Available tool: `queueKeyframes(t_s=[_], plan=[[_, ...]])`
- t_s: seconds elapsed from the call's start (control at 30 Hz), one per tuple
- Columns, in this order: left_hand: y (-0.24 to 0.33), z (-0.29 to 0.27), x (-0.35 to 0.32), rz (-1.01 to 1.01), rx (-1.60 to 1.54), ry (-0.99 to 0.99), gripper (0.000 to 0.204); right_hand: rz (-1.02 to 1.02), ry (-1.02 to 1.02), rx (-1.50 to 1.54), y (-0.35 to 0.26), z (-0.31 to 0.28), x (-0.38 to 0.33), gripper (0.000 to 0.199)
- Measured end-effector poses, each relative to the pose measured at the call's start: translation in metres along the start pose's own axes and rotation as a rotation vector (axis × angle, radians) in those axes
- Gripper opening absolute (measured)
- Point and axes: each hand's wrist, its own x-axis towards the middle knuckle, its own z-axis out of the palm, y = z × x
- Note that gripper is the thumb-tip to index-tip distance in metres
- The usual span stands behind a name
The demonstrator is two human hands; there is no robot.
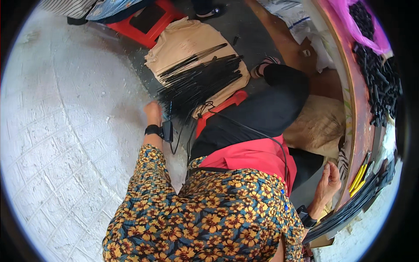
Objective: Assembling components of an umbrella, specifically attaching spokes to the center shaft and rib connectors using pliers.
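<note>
black thin rods [200, 83] lie in a big pile on one tan sack [174, 39] in the head view, too many to count. the left hand [152, 110] is just beside the near left ends of the rods. its fingers are mostly hidden, so i cannot tell how far open it is or what it has hold of. the right hand [329, 181] is near the bench edge [361, 109], with fingers bent part way. i cannot tell if it has something small. two yellow handles [358, 180] are near it. one pink bag [380, 46] is by many short black bits [379, 83]. faint red marks [187, 46] on the sack are too blurry to read.
</note>
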Motion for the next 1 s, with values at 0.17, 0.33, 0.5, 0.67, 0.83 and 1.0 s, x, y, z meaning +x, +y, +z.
queueKeyframes(t_s=[0.17,0.33,0.5,0.67,0.83,1.0], plan=[[-0.039,-0.013,-0.014,-0.126,0.073,0.047,0.014,-0.078,0.014,0.031,-0.010,0.005,0.014,0.019],[-0.023,0.010,-0.028,-0.262,0.118,-0.105,0.018,-0.097,0.029,0.014,-0.016,0.004,0.018,0.017],[0.018,0.039,-0.038,-0.159,0.146,-0.221,0.023,-0.114,0.056,0.064,-0.018,0.005,0.011,0.014],[0.051,0.042,-0.036,-0.055,0.108,-0.268,0.021,-0.188,0.153,0.099,-0.003,0.005,0.015,0.013],[0.081,0.034,-0.024,0.071,0.113,-0.324,0.029,-0.189,0.179,0.121,0.025,0.004,0.026,0.011],[0.112,0.026,-0.022,0.191,0.095,-0.267,0.029,-0.156,0.201,0.188,0.058,0.023,0.034,0.012]])
